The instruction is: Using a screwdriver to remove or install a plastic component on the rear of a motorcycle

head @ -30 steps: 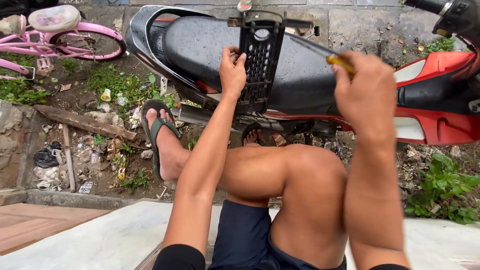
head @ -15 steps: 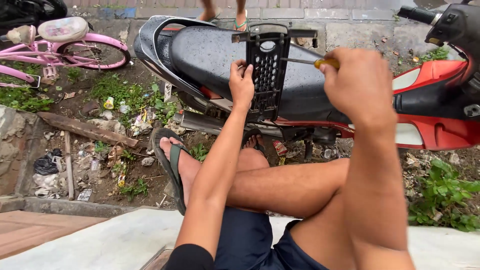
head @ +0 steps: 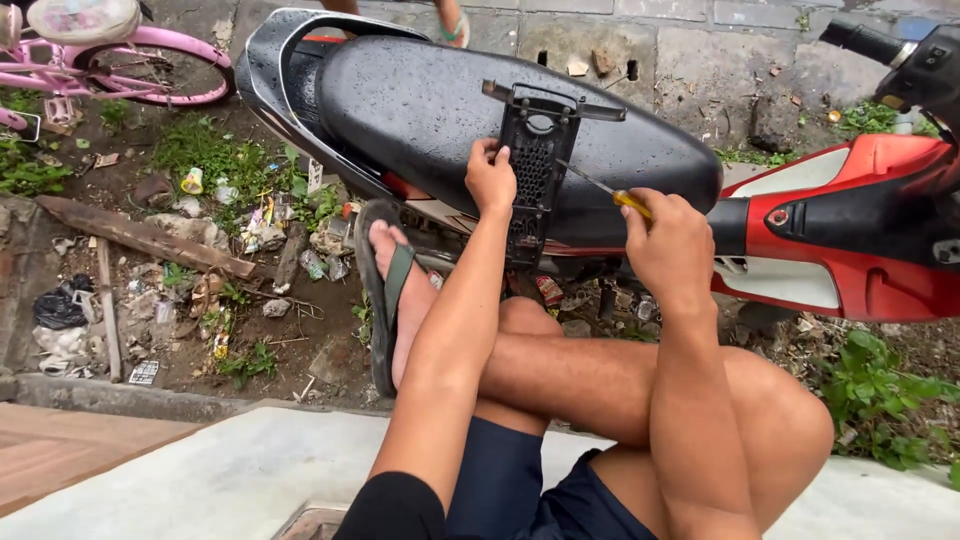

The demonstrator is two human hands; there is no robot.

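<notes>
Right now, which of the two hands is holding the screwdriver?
The right hand: it grips the yellow-handled screwdriver, tip against the black plastic grille. The left hand only holds that grille's left edge.

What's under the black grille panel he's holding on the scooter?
The black grille panel stands on the wet black seat, steadied by the left hand. The right hand points a screwdriver at it. The panel hides the seat behind it.

Seat point(head: 420, 100): matt black vinyl, wet, beyond your fingers.
Bracket point(head: 532, 175): black ribbed plastic, under your left fingers point(head: 483, 158).
Screwdriver point(head: 606, 188): metal shaft, glossy yellow handle.
</notes>
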